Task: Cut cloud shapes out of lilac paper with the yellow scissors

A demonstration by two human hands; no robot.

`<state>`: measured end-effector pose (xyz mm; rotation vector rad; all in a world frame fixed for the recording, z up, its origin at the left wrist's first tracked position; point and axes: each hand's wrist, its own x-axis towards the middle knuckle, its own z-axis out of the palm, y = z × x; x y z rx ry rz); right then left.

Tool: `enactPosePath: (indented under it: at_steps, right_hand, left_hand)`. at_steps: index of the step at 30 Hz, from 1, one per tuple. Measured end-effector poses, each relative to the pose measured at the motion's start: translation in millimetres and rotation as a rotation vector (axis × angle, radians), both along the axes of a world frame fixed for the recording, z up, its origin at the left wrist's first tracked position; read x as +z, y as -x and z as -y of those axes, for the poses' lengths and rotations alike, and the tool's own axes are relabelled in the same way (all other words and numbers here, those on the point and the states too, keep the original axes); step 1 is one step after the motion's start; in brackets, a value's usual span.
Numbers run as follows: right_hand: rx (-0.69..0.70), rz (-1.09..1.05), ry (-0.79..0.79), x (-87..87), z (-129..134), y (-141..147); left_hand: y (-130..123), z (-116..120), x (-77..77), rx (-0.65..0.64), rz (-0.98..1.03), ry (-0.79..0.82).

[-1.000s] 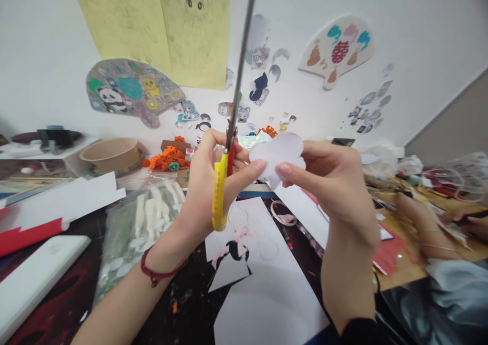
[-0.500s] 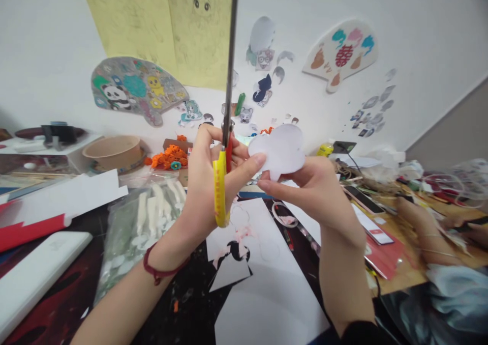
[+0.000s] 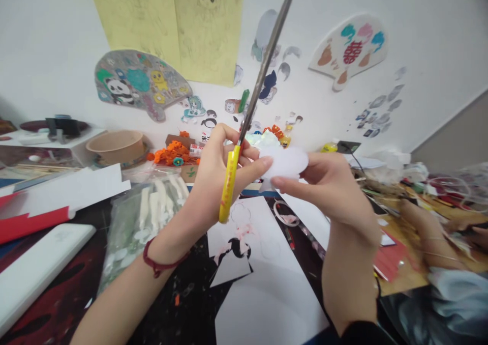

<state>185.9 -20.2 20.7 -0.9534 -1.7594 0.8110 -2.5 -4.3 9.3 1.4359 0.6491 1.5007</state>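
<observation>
Scissors (image 3: pixel 227 187) with yellow handles hang in my left hand (image 3: pixel 208 192), their long metal blades pointing up and tilted to the right. The same hand's thumb also presses on the left edge of a white paper cutout (image 3: pixel 285 163) with a rounded outline. My right hand (image 3: pixel 330 190) pinches the cutout's right side between thumb and fingers. The cutout is held in the air above a white sheet (image 3: pixel 267 294) on the dark table. A small drawing (image 3: pixel 238 246) in black and pink lies on that paper.
On the left lie a plastic bag (image 3: pixel 131 223) of pale pieces, a long white box (image 3: pixel 46 274) and a red-and-white paper roll (image 3: pixel 34 223). Orange flowers (image 3: pixel 171 155) sit behind. At right, another person's arm (image 3: pixel 427 228) rests near a red packet (image 3: pixel 392 256).
The scissor blades have swung from nearly upright to leaning right. The paper cutout has tilted flatter and sits slightly lower and to the right. Both hands still grip it.
</observation>
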Motion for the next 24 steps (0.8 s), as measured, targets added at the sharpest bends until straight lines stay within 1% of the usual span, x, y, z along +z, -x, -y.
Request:
enactPosePath:
  at_steps: [3, 5, 7, 9, 12, 15, 18, 24]
  right_hand:
    - [0.013, 0.095, 0.037, 0.4, -2.9, 3.3]
    - [0.01, 0.11, 0.045, -0.9, -5.5, 6.3]
    - [-0.017, 0.028, 0.019, -3.6, -8.3, 8.5]
    - [-0.069, -0.104, -0.052, -7.0, -10.8, 9.4]
    - [-0.137, -0.246, -0.14, -10.2, -13.3, 9.7]
    - [-0.201, -0.279, -0.196, -10.6, -13.8, 10.8]
    - [-0.226, -0.261, -0.209, -10.8, -13.2, 12.5]
    - [-0.252, -0.303, -0.267, -12.9, -9.4, 15.3]
  left_hand:
    - [2.8, 0.6, 0.3, -0.032, -0.055, 0.008]
    - [3.7, 0.5, 1.0, -0.052, -0.091, 0.003]
    - [3.8, -0.6, 1.8, -0.017, -0.088, -0.029]
    - [4.3, -2.5, 2.2, 0.034, -0.07, -0.075]
    - [7.2, -5.2, 2.0, 0.032, -0.055, -0.122]
    - [10.9, -5.8, 1.1, -0.013, -0.029, -0.14]
    - [12.6, -4.1, 0.0, -0.041, -0.006, -0.168]
    - [13.8, -1.6, 1.7, 0.029, -0.041, -0.186]
